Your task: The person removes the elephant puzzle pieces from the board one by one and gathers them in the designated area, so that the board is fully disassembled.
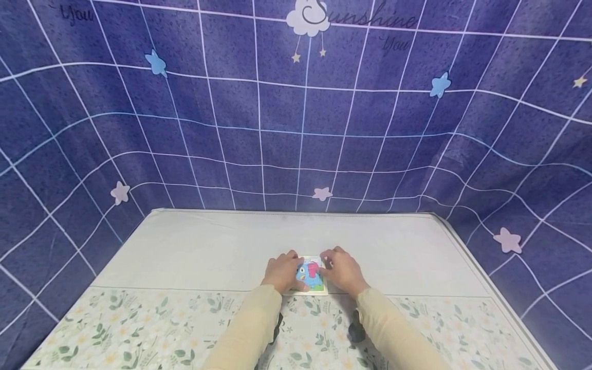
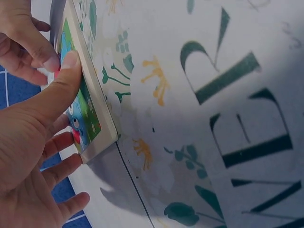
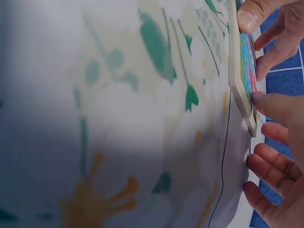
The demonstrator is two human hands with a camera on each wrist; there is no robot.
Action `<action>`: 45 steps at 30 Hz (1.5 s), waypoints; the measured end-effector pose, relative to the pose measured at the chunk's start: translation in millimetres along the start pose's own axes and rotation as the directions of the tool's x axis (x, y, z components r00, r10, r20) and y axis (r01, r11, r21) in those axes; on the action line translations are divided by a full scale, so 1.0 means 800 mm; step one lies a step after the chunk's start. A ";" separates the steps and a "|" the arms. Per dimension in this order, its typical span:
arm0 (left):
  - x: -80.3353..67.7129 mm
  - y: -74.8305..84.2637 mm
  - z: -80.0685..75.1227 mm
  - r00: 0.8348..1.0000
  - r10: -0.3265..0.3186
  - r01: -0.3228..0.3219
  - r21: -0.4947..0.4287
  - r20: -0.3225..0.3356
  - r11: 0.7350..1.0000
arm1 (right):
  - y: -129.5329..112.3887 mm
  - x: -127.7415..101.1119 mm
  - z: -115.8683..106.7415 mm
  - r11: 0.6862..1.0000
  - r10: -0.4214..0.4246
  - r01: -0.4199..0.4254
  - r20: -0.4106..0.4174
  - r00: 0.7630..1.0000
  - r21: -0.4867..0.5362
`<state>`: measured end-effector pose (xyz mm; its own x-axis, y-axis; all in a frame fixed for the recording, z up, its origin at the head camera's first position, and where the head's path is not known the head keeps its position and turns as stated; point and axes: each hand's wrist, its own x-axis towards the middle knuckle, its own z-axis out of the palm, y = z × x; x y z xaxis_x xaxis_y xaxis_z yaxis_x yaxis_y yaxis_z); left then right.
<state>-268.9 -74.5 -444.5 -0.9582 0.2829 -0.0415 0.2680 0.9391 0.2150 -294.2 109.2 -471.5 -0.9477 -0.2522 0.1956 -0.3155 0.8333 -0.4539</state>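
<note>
Overhead, "Sunshine" (image 1: 365,16) is legible; left hand (image 1: 283,271) and right hand (image 1: 342,270) press relaxed fingers (image 2: 57,90) on the puzzle board (image 1: 311,276).

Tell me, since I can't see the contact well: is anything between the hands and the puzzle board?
Nothing visible. The left hand and right hand both rest directly on the puzzle board, thumbs touching its face.

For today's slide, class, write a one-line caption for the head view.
Two hands, left and right, rest on a small elephant puzzle lying on a table before a blue starry backdrop.
</note>
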 end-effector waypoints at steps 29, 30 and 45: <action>-0.004 0.005 -0.004 1.000 -0.008 0.008 0.012 0.010 1.000 | 0.011 0.013 -0.009 0.991 -0.062 0.045 0.133 0.989 0.129; -0.004 0.005 -0.004 1.000 -0.010 0.010 0.014 0.011 1.000 | 0.012 0.013 -0.008 0.990 -0.072 0.055 0.130 0.989 0.133; -0.003 0.002 -0.001 1.000 0.011 -0.011 0.042 0.000 0.999 | 0.005 0.010 -0.004 0.994 -0.082 0.073 0.112 0.990 0.077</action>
<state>-265.9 -73.8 -442.9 -0.9553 0.2931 -0.0390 0.2823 0.9433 0.1745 -303.3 112.1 -469.1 -0.9182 -0.3732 0.1331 -0.3869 0.7721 -0.5041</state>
